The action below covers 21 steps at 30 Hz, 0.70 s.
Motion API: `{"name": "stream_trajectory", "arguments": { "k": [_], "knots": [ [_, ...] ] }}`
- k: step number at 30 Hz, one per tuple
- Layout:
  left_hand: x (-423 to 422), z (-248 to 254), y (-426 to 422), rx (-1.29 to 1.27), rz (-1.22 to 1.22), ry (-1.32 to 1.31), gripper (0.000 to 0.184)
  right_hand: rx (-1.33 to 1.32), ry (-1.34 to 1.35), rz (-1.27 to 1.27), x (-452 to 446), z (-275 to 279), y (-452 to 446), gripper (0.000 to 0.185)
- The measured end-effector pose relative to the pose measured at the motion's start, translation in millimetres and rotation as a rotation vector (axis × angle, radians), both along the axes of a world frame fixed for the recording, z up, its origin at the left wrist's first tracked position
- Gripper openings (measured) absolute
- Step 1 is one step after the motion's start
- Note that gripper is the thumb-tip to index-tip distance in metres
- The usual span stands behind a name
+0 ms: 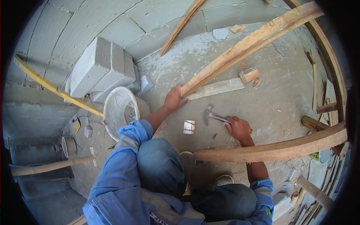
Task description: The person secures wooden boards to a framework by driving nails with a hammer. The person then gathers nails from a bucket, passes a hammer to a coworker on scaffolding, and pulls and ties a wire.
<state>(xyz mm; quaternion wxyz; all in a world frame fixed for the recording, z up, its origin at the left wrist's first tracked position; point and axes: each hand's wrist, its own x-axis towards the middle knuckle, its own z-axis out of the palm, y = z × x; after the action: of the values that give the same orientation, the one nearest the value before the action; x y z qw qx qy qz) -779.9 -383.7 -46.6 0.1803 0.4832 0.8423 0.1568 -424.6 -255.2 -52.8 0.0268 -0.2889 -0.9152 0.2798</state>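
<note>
My left hand [174,98] is closed around the lower end of a long wooden beam [247,47], which slants up to the right. In my right hand [239,129] is a claw hammer [214,116], gripped by its handle with the metal head pointing left, just above the floor. A second wooden beam [273,149] crosses over my right forearm and ends near my shoe. Between my hands a small flat wooden piece [189,127] lies on the concrete. Beyond my left hand a flat board [219,88] rests on the floor, with a short wood block [249,75] at its far end.
A white bucket [141,108] stands left of my left arm, by stacked grey blocks [97,69]. A yellow bar [56,89] leans there. Another timber [182,27] leans on the block wall [157,18]. Upright frame timbers [330,60] and scrap wood lie to the right.
</note>
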Motion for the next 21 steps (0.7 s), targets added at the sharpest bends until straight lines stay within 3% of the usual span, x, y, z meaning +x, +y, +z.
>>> {"name": "stream_trajectory", "arguments": {
  "k": [3, 6, 8, 12, 15, 18, 21],
  "knots": [
    [-12.4, -11.2, -19.3, 0.193, -0.051, -0.143, 0.083, -0.047, 0.101, -0.161, 28.2, -4.4, -23.2, 0.03],
    [-9.7, -58.7, -54.7, 0.336, 0.163, -0.039, 0.092, -0.175, 0.179, -0.422, 45.8, -24.1, -50.5, 0.035],
    [-6.4, -55.3, -65.7, 0.292, 0.154, -0.066, 0.091, -0.431, 0.332, -0.528, 56.1, -55.8, -62.3, 0.04],
    [1.2, -45.2, -63.1, 0.302, 0.263, -0.201, 0.087, -0.987, 0.401, -0.888, 43.6, -29.6, -67.1, 0.048],
    [2.5, -32.2, -47.1, 0.372, 0.2, -0.071, 0.087, -1.047, 0.368, -0.863, 28.6, -22.0, -38.2, 0.05],
    [0.8, -9.4, -31.4, 0.165, 0.019, -0.121, 0.079, -1.099, 0.422, -0.802, 7.8, -22.3, 2.3, 0.053],
    [2.1, 6.5, -20.8, -0.048, 0.062, -0.052, 0.068, -1.048, 0.422, -0.822, -5.0, -17.6, 8.8, 0.054]
  ]
}}
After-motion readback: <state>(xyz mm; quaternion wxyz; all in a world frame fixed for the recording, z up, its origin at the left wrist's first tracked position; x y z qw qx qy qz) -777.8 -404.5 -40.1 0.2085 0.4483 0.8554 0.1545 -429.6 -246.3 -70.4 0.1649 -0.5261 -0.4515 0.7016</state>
